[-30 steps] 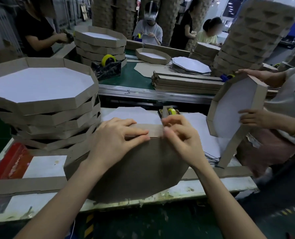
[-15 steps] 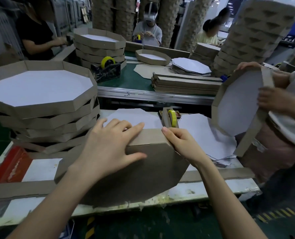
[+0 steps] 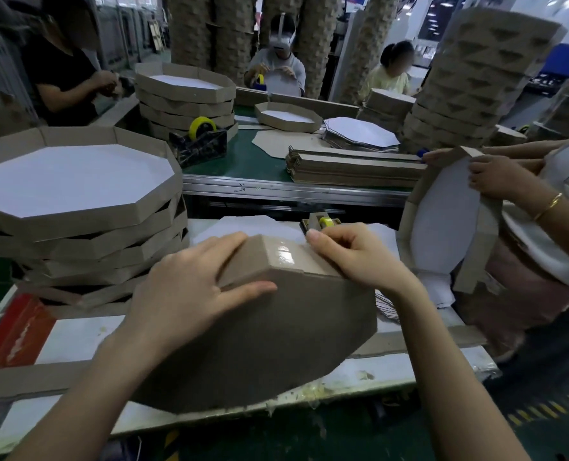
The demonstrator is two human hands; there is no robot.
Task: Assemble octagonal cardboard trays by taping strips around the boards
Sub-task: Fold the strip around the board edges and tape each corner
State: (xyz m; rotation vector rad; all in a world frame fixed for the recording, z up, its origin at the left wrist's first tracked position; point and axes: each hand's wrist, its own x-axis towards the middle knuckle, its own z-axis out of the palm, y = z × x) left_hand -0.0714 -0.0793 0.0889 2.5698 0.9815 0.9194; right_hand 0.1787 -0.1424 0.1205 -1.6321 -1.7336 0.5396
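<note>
Tray [image 3: 259, 344] under left hand [image 3: 190, 287], right hand [image 3: 353, 257] gripping it

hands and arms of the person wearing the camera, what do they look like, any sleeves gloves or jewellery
Both forearms are bare right to the frame's lower edge, with no sleeve in view. The left hand and right hand wear no gloves, and no ring, watch or bracelet shows. The nails that show are short and plain. The gold bangle belongs to the neighbour on the right.
</note>
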